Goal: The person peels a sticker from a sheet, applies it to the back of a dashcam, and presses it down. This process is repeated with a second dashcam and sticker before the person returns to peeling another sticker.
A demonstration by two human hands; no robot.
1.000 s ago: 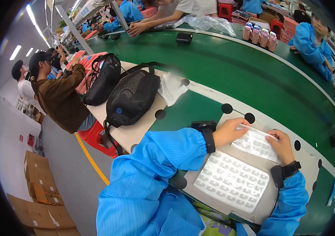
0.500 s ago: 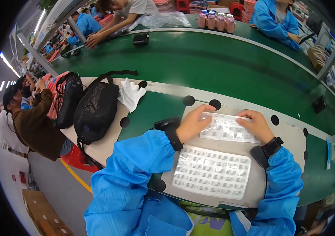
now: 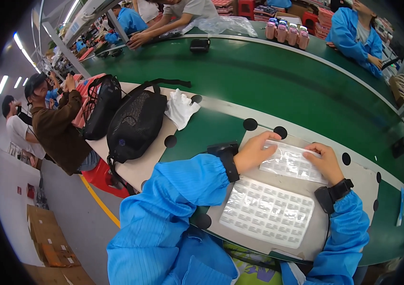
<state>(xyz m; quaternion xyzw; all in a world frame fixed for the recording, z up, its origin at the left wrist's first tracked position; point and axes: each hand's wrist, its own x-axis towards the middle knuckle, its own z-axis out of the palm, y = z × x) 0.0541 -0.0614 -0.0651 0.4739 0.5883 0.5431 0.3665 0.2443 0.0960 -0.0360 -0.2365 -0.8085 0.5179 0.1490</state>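
Observation:
My left hand (image 3: 255, 153) pinches the upper left corner of a narrow white sheet of labels (image 3: 291, 165), thumb on top. On its upper right edge, my right hand (image 3: 326, 160) has its fingers and thumb closed. The sheet is glossy, with rows of small printed labels, and lies low over a pale board (image 3: 354, 178). Just nearer to me, a larger label sheet (image 3: 268, 212) rests flat on the same board, touched by neither hand. Both wrists wear black bands with small dark boxes.
Black round pads (image 3: 280, 132) dot the board's edges. Beyond runs a green conveyor belt (image 3: 240, 76) carrying a small black object (image 3: 200, 45). To the left are a black mesh bag (image 3: 135, 121) and a crumpled white glove (image 3: 181, 109). Co-workers sit at the far side and left.
My view has turned left, so everything sits farther right in the picture. Both hands still hold the narrow sheet, and the larger sheet stays in its place on the board.

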